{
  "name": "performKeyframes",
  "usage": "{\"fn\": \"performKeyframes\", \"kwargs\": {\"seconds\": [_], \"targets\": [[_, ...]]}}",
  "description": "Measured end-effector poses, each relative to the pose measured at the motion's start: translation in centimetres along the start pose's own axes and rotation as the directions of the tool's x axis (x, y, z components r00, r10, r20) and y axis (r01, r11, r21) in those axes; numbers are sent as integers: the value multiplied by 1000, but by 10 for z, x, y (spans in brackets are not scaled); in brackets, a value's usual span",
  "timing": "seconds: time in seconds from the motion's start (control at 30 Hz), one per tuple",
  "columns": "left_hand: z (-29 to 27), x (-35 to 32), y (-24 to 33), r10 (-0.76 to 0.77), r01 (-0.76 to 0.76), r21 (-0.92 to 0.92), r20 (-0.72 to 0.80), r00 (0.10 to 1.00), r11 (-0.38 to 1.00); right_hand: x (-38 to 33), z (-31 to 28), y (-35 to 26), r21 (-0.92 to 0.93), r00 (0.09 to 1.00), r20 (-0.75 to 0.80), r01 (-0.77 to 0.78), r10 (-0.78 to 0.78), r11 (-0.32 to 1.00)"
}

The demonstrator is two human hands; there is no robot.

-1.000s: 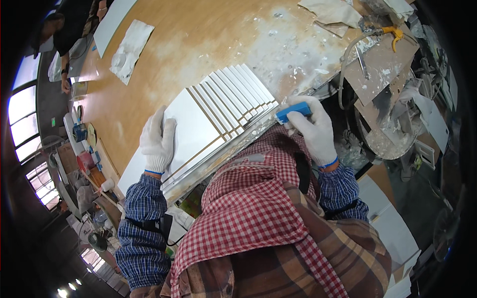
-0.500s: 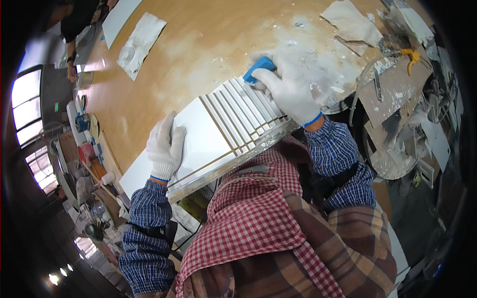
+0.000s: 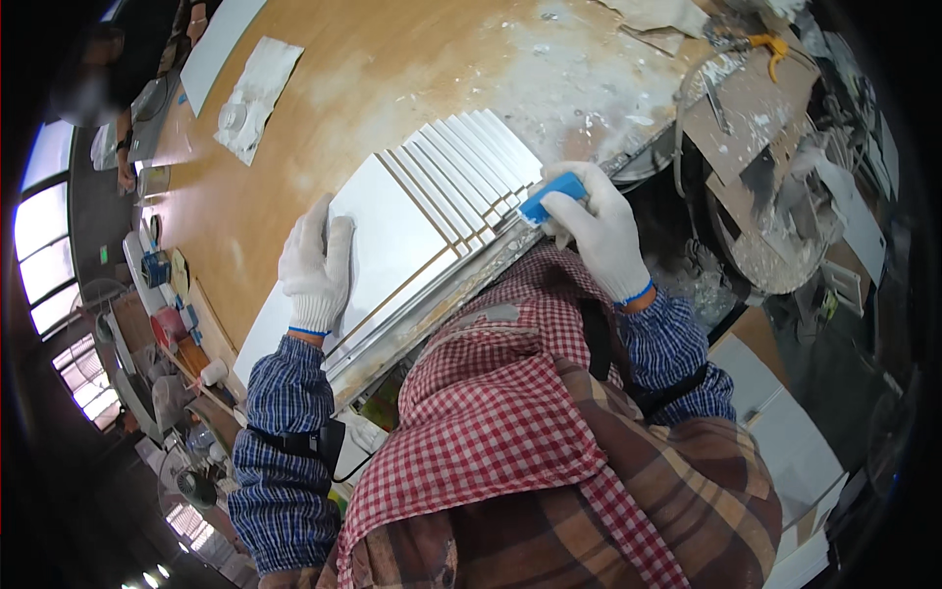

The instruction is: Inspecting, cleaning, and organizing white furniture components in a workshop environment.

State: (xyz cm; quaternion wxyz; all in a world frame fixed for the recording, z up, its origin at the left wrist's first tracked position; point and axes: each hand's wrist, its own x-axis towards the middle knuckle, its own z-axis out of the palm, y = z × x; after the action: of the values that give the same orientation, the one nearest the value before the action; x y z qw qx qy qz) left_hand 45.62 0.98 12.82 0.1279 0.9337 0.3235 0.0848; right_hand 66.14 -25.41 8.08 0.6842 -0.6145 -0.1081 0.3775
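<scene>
We have our left hand [image 3: 316,263] open, resting at the left side of the white boards [image 3: 397,221]. Our right hand [image 3: 601,231] grips a blue block [image 3: 553,197] near the right end of the boards; we cannot tell if the block touches them. The boards overlap like steps along the near edge of our brown table [image 3: 363,98]. Farther back, on the left, lies a white sheet [image 3: 272,74].

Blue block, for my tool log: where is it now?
Head view: the blue block is right of centre, in the right hand, beside the white panels.
</scene>
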Motion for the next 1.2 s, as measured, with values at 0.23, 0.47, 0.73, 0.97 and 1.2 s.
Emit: {"fn": "performKeyframes", "kwargs": {"seconds": [0.23,0.47,0.73,0.97,1.2], "targets": [[15,10,-3,-14,15,46,-30,999,999,-32,15,11,0,983,-84,163,-163,987],[17,14,1,-1,0,-16,-39,999,1000,-17,37,10,-291,893,46,441,-448,849],[20,14,3,-14,14,2,-31,999,1000,-12,18,-2,-296,906,-11,401,-423,867],[16,9,3,12,-11,15,-23,1000,1000,-16,-47,0,29,881,-443,197,-164,980],[9,1,3,24,-24,-20,-4,1000,1000,-19,-69,11,-3,831,-551,86,-73,996]]}}
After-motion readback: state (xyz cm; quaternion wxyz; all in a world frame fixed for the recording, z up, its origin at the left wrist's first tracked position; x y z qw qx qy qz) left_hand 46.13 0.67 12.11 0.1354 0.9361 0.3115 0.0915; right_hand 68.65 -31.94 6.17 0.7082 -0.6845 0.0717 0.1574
